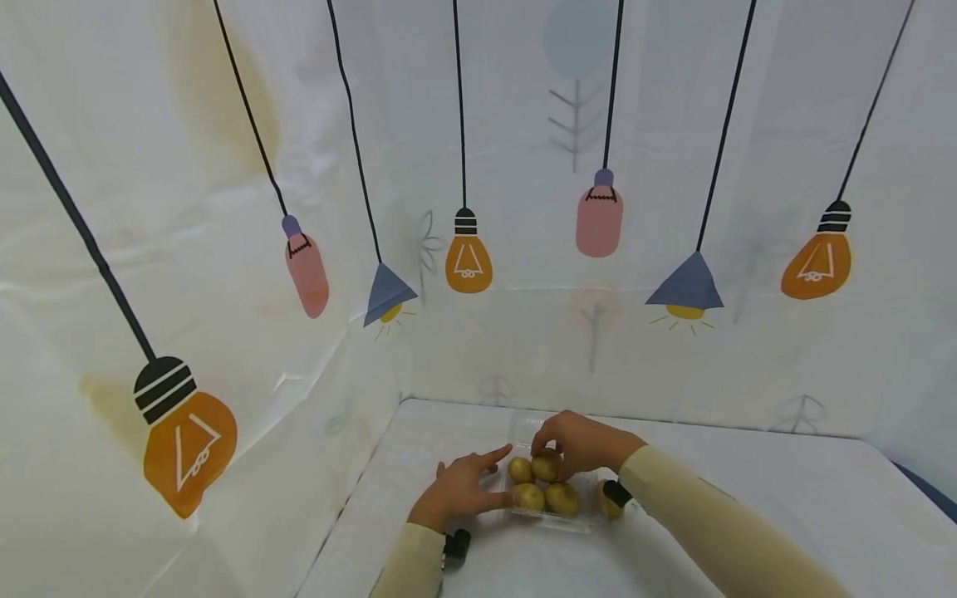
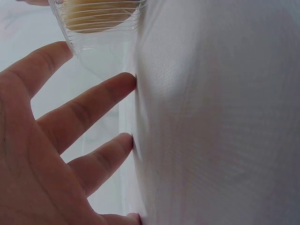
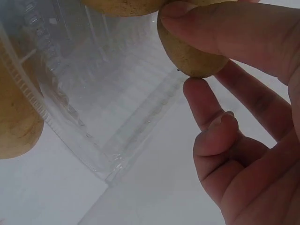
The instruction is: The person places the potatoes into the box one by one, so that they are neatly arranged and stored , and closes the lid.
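Closest in, two potatoes [image 1: 561,499] lie side by side at the near end of a clear plastic box [image 1: 557,524], with a loose potato [image 1: 610,505] just outside its right wall. At the left wall, the left hand [image 1: 463,490] grasps nothing, its fingers spread. Farther in, a small potato [image 1: 520,470] lies left of the potato [image 1: 547,467] that the right hand [image 1: 583,440] pinches over the box's far part. Beyond hangs a sheet [image 1: 673,365] printed with lamps.
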